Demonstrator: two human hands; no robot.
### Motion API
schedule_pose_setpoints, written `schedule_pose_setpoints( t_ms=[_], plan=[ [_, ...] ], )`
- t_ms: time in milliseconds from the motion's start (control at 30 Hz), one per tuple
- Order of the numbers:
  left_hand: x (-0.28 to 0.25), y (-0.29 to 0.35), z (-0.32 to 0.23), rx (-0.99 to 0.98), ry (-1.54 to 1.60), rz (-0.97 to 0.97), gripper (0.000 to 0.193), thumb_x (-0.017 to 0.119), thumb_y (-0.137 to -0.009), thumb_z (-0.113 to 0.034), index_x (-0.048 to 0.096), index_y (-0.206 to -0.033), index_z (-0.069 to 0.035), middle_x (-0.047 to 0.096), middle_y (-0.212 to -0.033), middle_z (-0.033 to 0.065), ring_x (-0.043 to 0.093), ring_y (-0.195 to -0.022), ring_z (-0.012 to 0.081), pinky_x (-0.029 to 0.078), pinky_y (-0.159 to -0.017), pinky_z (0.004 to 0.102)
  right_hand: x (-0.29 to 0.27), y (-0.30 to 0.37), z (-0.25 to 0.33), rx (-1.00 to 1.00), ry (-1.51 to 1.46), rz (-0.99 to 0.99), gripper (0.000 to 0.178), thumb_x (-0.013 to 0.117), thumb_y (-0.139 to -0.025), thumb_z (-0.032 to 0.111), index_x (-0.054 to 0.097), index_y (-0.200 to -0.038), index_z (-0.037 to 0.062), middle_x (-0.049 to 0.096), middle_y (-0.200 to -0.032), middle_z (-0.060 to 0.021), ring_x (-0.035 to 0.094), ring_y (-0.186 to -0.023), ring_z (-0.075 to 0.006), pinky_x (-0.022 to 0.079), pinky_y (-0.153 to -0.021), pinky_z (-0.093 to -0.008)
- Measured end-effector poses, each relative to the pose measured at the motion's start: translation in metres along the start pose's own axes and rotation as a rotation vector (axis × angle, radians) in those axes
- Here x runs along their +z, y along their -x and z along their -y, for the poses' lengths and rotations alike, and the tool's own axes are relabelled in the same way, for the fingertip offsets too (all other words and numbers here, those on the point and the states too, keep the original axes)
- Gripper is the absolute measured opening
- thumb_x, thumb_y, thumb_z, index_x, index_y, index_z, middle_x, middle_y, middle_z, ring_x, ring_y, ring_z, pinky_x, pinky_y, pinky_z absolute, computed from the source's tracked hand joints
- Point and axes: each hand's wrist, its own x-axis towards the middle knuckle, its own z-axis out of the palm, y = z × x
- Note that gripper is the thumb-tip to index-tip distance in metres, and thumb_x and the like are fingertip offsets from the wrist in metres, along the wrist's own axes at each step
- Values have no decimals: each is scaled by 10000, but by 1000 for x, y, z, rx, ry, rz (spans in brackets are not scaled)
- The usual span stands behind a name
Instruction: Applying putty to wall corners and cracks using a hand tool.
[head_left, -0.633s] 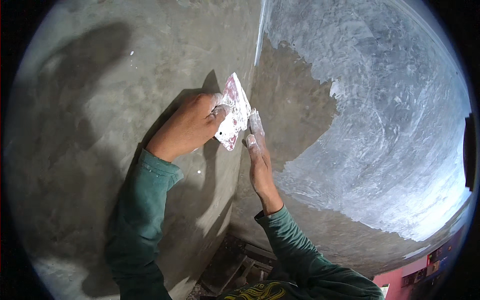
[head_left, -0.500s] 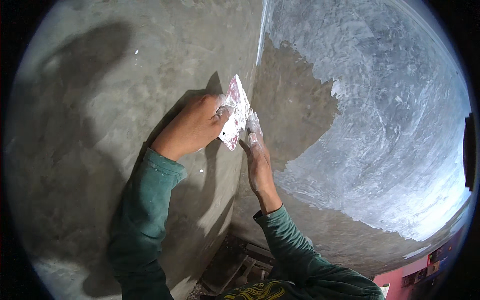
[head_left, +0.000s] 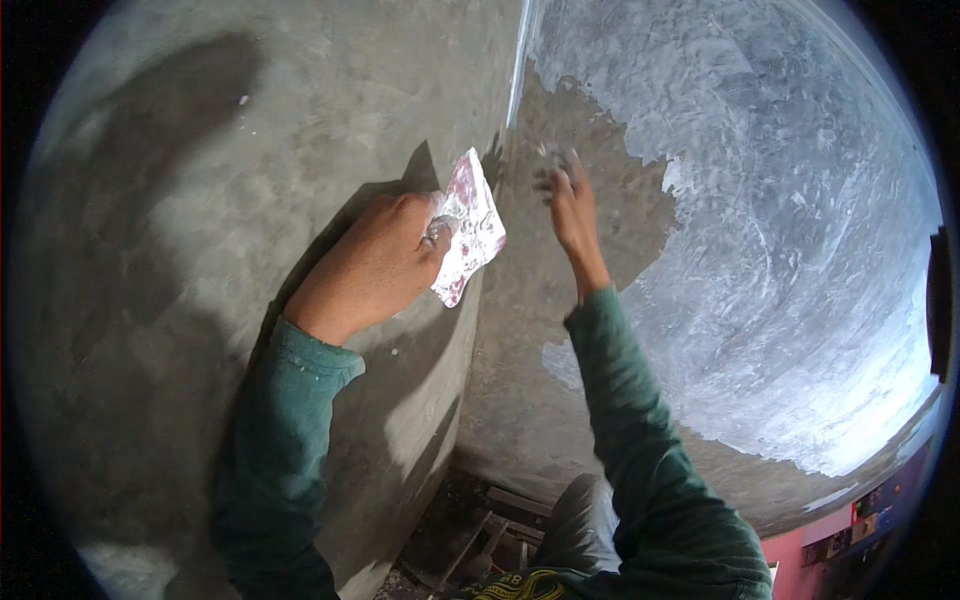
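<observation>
a flat, pointed plate (head_left: 468,230), reddish and thickly smeared with white paste, was held up in front of the corner where two walls met, a little left of the middle of the view. its narrow tip pointed upward; whether its far edge touched the wall could not be told.

the left hand (head_left: 372,262) was clamped on the plate's left side, the thumb pressed over the pasty face. the right hand (head_left: 573,205) was raised to the right of the plate, well clear of it, in front of the other wall. its fingers were blurred, so it could not be told whether they were apart, together or closed on something.

both forearms wore long green sleeves (head_left: 290,420). the left wall (head_left: 170,260) was bare grey, with dark shadows and a few white specks. on the right wall (head_left: 590,130), a brownish-grey patch lay beside the corner, and a wide, pale, streaky coat (head_left: 750,260) spread beyond it. a white strip (head_left: 518,75) ran down the upper corner.

below were a grey trouser leg (head_left: 580,525), some wooden pieces (head_left: 490,538) and, at lower right, a pink surface (head_left: 788,558).
</observation>
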Motion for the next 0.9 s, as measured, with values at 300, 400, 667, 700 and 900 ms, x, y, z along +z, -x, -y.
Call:
schedule_pose_setpoints(
  t_ms=[300,400,667,700,900],
  plan=[
    [4,-1,4,-3,-53,-11,327,526,-991,-222,589,-1147,59,640,-960,226,627,-819,262,485,-765,378,32,-90,-8,-287,761,32,517,507,-897,280,441,-1382,112,672,-978,-254,632,-932,-469,501,-796,-551],
    [5,0,6,-21,-74,12,312,531,-988,-212,598,-1117,64,649,-931,211,622,-787,244,485,-747,364,38,-84,-6,-269,850,3,513,507,-898,270,435,-1392,151,677,-953,-256,654,-892,-448,510,-775,-553],
    [3,-4,-3,31,-92,3,261,570,-966,-175,604,-1086,54,647,-846,193,615,-758,212,478,-726,343,49,-33,-38,-111,895,110,576,506,-895,248,368,-1450,177,673,-895,-260,653,-830,-459,518,-742,-534],
    [2,-4,-3,35,-105,3,265,579,-964,-177,605,-1096,52,649,-882,190,619,-786,211,480,-746,338,52,-23,-48,-60,912,135,601,508,-896,244,338,-1470,190,673,-886,-261,653,-829,-459,517,-740,-535],
    [13,3,5,-25,-78,-62,299,615,-963,-188,608,-1164,33,632,-1060,150,611,-974,204,475,-874,322,70,34,-116,30,765,230,713,526,-878,223,222,-1522,200,668,-859,-247,660,-787,-444,523,-729,-541]
  ],
)
